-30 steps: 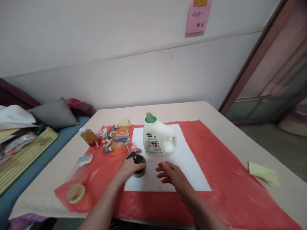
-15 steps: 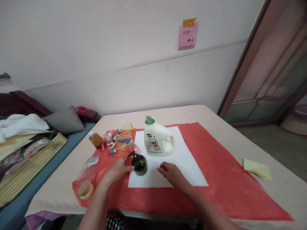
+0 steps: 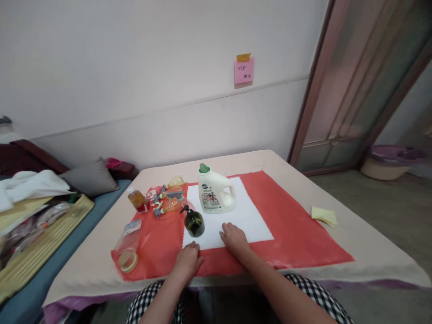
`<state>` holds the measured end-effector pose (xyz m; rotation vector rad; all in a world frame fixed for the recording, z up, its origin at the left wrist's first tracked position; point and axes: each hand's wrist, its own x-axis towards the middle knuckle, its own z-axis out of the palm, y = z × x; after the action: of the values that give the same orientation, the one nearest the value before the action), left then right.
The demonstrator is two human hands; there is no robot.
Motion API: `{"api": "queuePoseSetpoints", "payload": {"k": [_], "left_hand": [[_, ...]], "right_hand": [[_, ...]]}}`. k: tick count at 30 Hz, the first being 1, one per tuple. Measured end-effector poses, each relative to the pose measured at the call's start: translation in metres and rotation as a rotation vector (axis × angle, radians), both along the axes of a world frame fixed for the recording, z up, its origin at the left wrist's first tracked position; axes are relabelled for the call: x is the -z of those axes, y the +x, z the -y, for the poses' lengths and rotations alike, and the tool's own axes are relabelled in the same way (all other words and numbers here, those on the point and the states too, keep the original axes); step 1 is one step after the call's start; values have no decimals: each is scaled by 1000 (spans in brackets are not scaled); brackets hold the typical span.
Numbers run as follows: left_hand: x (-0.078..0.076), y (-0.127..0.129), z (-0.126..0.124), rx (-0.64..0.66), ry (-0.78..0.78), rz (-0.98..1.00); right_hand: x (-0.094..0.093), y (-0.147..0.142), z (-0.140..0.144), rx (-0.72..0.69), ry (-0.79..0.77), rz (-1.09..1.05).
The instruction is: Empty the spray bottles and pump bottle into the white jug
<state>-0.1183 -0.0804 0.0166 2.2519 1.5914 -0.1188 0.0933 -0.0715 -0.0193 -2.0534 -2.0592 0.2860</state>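
Note:
My left hand (image 3: 189,260) rests at the front edge of the white sheet (image 3: 248,220), with its thumb apart from loosely bent fingers and nothing held. Just beyond it stands a dark green pump bottle (image 3: 195,223) with a black pump head, upright and not touched. My right hand (image 3: 234,238) lies on the sheet's front part, fingers loosely spread, empty. Behind both hands stands a cream detergent jug (image 3: 215,193) with a green spout, a printed label and a handle on its right side.
To the left are orange spray bottles (image 3: 173,204), a bottle of amber liquid (image 3: 137,200) and a clear jar with a tan lid (image 3: 128,260). Yellow paper notes (image 3: 324,215) lie on the right. A red cloth (image 3: 297,243) lies under the sheet.
My left hand has let go of the pump bottle and drawn back toward the table's front edge. The right hand has settled onto the sheet. The camera view has shifted.

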Motion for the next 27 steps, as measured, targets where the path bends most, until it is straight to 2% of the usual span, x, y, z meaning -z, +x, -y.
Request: {"api": "queuePoseSetpoints", "payload": {"k": [4, 7, 11, 17, 19, 21, 25, 27], "left_hand": [[2, 9, 3, 8, 48, -77], [8, 15, 10, -14, 99, -85], [17, 15, 20, -53, 173, -33], [17, 9, 36, -105, 230, 139], [21, 13, 56, -125, 229, 209], [31, 21, 85, -139, 214, 281], [64, 34, 152, -191, 139, 395], [81, 35, 177, -246, 73, 436]], "right_hand": [[-6, -3, 10, -6, 8, 41], [-10, -8, 31, -33, 14, 51], [-12, -18, 82, -76, 35, 43], [-4, -29, 158, -102, 16, 3], [2, -33, 173, -102, -6, -13], [10, -40, 184, -91, -39, -26], [30, -56, 200, -74, -161, -17], [37, -61, 206, -78, -224, 4]]}}
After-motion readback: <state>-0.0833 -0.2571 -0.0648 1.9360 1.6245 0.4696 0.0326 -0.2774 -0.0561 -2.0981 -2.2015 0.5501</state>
